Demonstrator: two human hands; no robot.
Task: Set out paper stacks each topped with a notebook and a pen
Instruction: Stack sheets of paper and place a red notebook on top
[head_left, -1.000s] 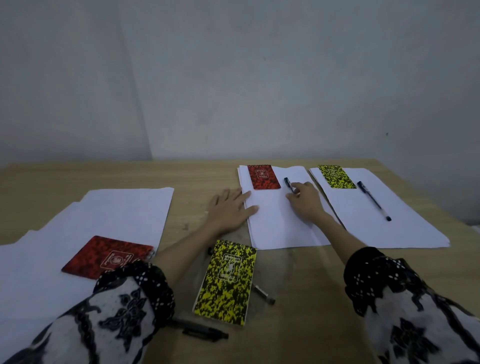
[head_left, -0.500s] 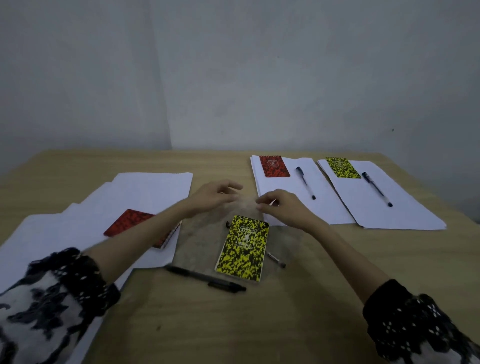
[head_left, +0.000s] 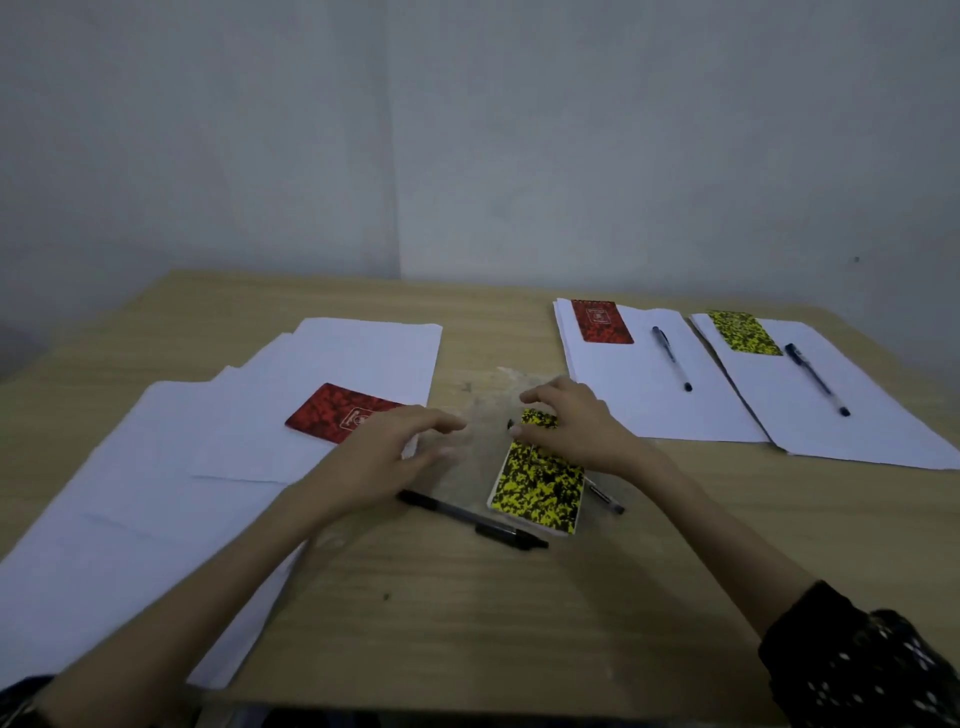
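Observation:
Two paper stacks lie at the right. One (head_left: 649, 405) carries a red notebook (head_left: 601, 321) and a pen (head_left: 671, 357); the other (head_left: 841, 415) carries a yellow notebook (head_left: 745, 332) and a pen (head_left: 816, 378). A second yellow notebook (head_left: 540, 483) lies mid-table, and my right hand (head_left: 576, 426) rests palm down over its far end with relaxed fingers. My left hand (head_left: 384, 457) hovers beside it with fingers loosely curved and holds nothing. A black pen (head_left: 472, 519) lies in front of both hands. Another pen (head_left: 605, 498) pokes out from under the yellow notebook.
Loose white sheets (head_left: 156, 493) spread over the left of the wooden table (head_left: 467, 623), with a second red notebook (head_left: 337, 413) on them, partly behind my left hand. A clear plastic film (head_left: 467, 457) lies under the middle items. A grey wall stands behind.
My right hand let go of the pen on the red-notebook stack and both hands drew back to the middle; the right now lies over the yellow notebook, the left beside it.

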